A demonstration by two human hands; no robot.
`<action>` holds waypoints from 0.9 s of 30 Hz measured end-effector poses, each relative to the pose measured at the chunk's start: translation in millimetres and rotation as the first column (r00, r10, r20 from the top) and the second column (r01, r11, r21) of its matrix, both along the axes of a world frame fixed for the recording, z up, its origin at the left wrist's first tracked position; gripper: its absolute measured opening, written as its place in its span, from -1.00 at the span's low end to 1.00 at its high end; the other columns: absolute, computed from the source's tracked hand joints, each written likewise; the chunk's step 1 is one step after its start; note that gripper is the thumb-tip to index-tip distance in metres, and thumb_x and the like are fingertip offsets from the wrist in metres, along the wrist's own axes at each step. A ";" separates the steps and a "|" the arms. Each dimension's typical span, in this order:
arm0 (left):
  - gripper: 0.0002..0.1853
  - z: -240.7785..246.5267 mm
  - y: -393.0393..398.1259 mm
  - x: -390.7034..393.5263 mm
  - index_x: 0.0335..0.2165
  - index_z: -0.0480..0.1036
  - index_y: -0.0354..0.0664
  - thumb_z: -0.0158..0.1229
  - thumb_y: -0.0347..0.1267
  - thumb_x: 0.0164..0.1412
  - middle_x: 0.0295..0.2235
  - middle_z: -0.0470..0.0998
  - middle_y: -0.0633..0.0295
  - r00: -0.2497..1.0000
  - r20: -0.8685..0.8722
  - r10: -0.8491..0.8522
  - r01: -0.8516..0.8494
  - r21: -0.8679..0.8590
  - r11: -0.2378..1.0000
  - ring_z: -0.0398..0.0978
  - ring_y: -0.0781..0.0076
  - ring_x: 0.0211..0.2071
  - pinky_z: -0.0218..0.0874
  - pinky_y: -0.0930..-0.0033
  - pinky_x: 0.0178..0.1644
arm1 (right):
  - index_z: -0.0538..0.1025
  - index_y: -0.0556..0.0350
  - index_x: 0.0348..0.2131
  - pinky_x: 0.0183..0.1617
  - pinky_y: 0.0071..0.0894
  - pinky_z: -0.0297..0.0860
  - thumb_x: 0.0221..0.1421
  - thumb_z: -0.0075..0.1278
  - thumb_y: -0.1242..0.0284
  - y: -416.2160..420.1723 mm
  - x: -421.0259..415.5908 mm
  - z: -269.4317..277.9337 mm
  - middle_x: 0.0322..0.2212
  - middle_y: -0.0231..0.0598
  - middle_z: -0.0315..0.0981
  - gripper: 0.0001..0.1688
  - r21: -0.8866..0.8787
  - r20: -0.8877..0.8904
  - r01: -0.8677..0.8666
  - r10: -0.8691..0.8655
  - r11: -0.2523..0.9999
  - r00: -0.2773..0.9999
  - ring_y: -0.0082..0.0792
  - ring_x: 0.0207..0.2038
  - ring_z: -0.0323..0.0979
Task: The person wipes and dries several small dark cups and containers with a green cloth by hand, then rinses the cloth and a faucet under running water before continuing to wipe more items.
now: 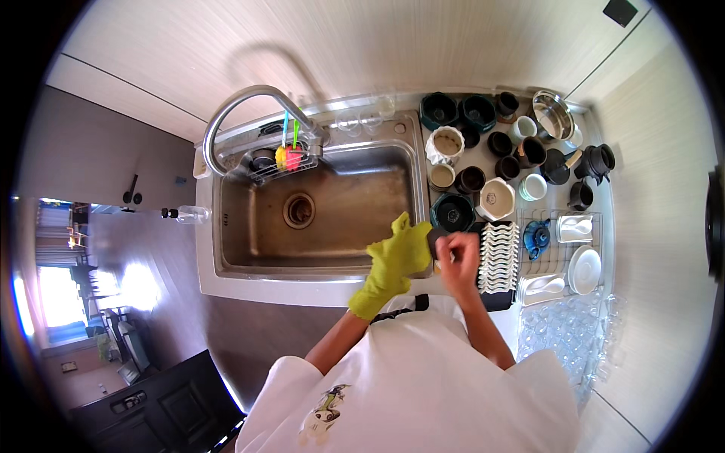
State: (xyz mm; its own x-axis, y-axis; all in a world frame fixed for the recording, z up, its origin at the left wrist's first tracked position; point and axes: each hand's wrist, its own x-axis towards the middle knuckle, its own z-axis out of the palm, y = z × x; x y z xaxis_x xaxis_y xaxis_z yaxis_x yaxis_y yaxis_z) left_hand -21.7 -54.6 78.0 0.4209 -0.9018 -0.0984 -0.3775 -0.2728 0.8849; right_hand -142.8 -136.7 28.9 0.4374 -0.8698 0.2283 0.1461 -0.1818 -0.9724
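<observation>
On my left hand (399, 255) is a yellow-green fabric glove, over the sink's front right corner. My bare right hand (457, 263) is beside it with curled fingers. Between them is a small dark object (435, 242), perhaps a cup, mostly hidden by fingers and glove; both hands appear to grip it. The steel sink (340, 243) lies to the left, its drain (298, 211) uncovered. Just beyond my right hand stand a dark green octagonal bowl (453, 213) and a row of white wavy-edged dishes (498, 257).
A tall curved faucet (243, 93) arches over a wire caddy (283, 170) with brushes. Dark cups, white bowls (496, 199) and a steel pot (552, 116) crowd the right counter. A blue teapot (536, 238) and many glasses (566, 334) stand nearer. A clear bottle (192, 214) is left.
</observation>
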 end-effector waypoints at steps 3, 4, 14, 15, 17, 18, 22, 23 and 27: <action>-0.47 -22.2 14.1 -12.4 -0.05 0.27 -0.20 0.18 -0.48 -0.07 -0.22 0.42 0.16 0.968 -0.249 -0.023 -0.051 -0.288 0.956 0.38 0.31 -0.23 0.21 0.42 -0.10 | 0.36 0.08 -0.35 -0.37 -0.38 0.29 -0.12 0.10 0.68 9.7 -3.5 18.6 -0.51 -0.24 0.36 -0.70 -0.451 -0.217 -0.412 0.351 0.792 0.911 -0.26 -0.48 0.36; -0.45 -25.2 16.0 -12.7 -0.04 0.26 -0.20 0.18 -0.49 -0.08 -0.22 0.42 0.16 0.879 -0.471 -0.071 -0.076 -0.285 0.956 0.38 0.30 -0.24 0.22 0.40 -0.12 | 0.36 0.07 -0.35 -0.35 -0.37 0.29 -0.13 0.10 0.67 8.9 -2.0 32.5 -0.51 -0.25 0.37 -0.70 -0.490 -0.296 -0.485 0.384 0.725 0.874 -0.25 -0.46 0.36; -0.66 -19.2 28.7 12.3 -0.15 0.39 -0.24 0.07 -0.44 0.03 -0.40 0.39 0.27 0.614 -0.788 0.052 -0.185 -0.079 0.979 0.36 0.53 -0.32 0.20 0.53 -0.52 | 0.42 0.22 -0.26 -0.03 -0.13 0.37 -0.11 0.06 0.67 26.4 -9.9 29.8 -0.35 -0.17 0.48 -0.68 -0.463 -0.376 -0.499 0.347 0.733 0.859 -0.04 -0.15 0.43; -0.68 -23.4 30.5 13.6 -0.15 0.39 -0.24 0.04 -0.40 0.07 -0.41 0.37 0.26 0.477 -0.872 0.108 -0.219 0.001 0.976 0.36 0.56 -0.32 0.18 0.55 -0.58 | 0.43 0.23 -0.28 -0.04 -0.13 0.37 -0.12 0.07 0.66 29.8 -7.5 23.1 -0.35 -0.16 0.49 -0.70 -0.494 -0.376 -0.494 0.336 0.715 0.863 -0.04 -0.16 0.43; -0.70 -50.7 31.6 8.1 -0.17 0.40 -0.23 0.04 -0.37 0.09 -0.39 0.37 0.26 0.636 -0.764 0.109 -0.274 -0.092 0.957 0.35 0.55 -0.35 0.21 0.51 -0.52 | 0.45 0.25 -0.32 -0.04 -0.12 0.37 -0.14 0.09 0.66 35.7 -4.5 14.1 -0.34 -0.15 0.49 -0.73 -0.550 -0.387 -0.482 0.304 0.682 0.871 -0.04 -0.18 0.44; -0.71 -49.3 27.8 4.1 -0.18 0.40 -0.23 0.04 -0.36 0.10 -0.38 0.38 0.26 0.693 -0.711 0.119 -0.308 -0.143 0.941 0.35 0.54 -0.37 0.23 0.49 -0.49 | 0.46 0.26 -0.32 -0.04 -0.15 0.38 -0.12 0.09 0.66 37.5 -3.1 11.9 -0.34 -0.14 0.50 -0.74 -0.551 -0.381 -0.472 0.295 0.688 0.876 -0.07 -0.19 0.46; -0.75 -23.5 17.0 5.3 -0.25 0.41 -0.23 0.08 -0.34 0.09 -0.42 0.40 0.24 0.989 -0.020 0.145 -0.136 -0.490 0.861 0.37 0.46 -0.46 0.26 0.40 -0.39 | 0.47 0.31 -0.29 -0.09 -0.34 0.40 -0.04 0.08 0.62 36.7 -4.1 28.4 -0.35 -0.15 0.53 -0.77 -0.157 -0.387 -0.456 0.370 0.876 0.845 -0.27 -0.25 0.51; -0.73 -15.8 16.1 6.6 -0.25 0.41 -0.25 0.11 -0.33 0.08 -0.41 0.41 0.23 0.988 0.061 0.143 -0.095 -0.493 0.865 0.38 0.44 -0.46 0.27 0.39 -0.37 | 0.47 0.33 -0.27 -0.11 -0.40 0.41 -0.01 0.07 0.61 36.2 -5.4 35.2 -0.35 -0.16 0.53 -0.77 0.059 -0.378 -0.430 0.419 0.901 0.826 -0.34 -0.28 0.52; -0.60 5.0 15.8 2.1 -0.18 0.41 -0.31 0.21 -0.35 -0.03 -0.29 0.48 0.18 0.973 -0.159 0.166 -0.219 -0.424 0.879 0.43 0.35 -0.39 0.27 0.39 -0.31 | 0.45 0.36 -0.15 -0.28 -0.60 0.41 0.06 0.07 0.55 20.0 4.5 50.4 -0.36 -0.24 0.54 -0.67 0.587 0.330 -0.520 0.403 0.620 0.854 -0.55 -0.34 0.50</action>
State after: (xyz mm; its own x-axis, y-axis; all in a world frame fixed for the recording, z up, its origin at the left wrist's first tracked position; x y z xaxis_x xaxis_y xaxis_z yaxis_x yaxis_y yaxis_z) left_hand -19.6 -38.8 82.9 0.6002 -0.7666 0.2281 -0.2462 0.0942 0.9646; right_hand -138.3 -116.7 79.3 0.8329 -0.5168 -0.1978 0.1879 0.6004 -0.7773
